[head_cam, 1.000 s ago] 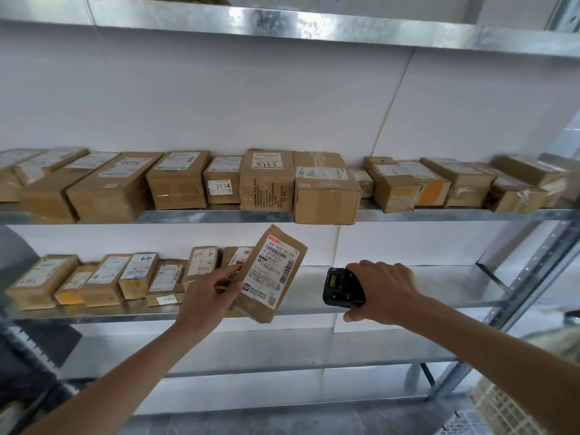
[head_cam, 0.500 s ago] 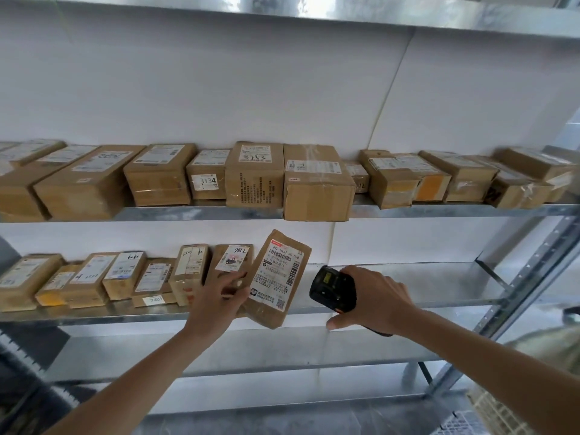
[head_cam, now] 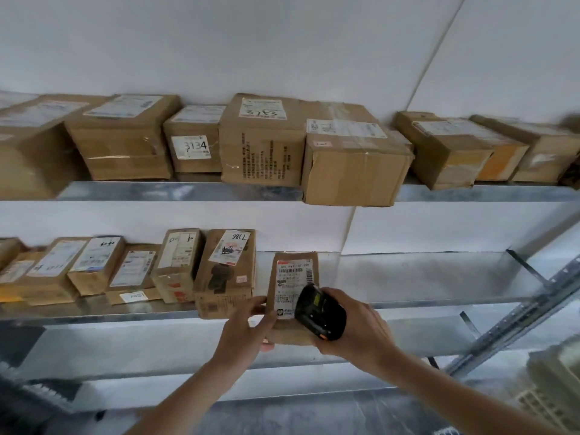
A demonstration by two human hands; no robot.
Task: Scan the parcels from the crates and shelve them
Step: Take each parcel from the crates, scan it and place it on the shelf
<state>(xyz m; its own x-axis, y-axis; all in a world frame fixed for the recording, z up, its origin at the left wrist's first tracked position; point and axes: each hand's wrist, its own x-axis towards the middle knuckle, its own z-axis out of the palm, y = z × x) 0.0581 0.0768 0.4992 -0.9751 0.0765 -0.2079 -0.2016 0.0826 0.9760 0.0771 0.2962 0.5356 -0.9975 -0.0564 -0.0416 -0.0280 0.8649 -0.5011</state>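
One brown parcel (head_cam: 295, 277), white barcode label, left hand (head_cam: 248, 332), scanner (head_cam: 320, 312) overlapping.

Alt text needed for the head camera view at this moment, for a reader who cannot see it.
A person's left hand holds a small brown parcel upright at the front of a metal shelf, while the right hand holds a black scanner against its label. Rows of cardboard parcels fill this shelf's left half and the shelf above.

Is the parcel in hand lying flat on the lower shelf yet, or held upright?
Held upright. The parcel stands on end, label facing the camera, left hand gripping its lower edge.
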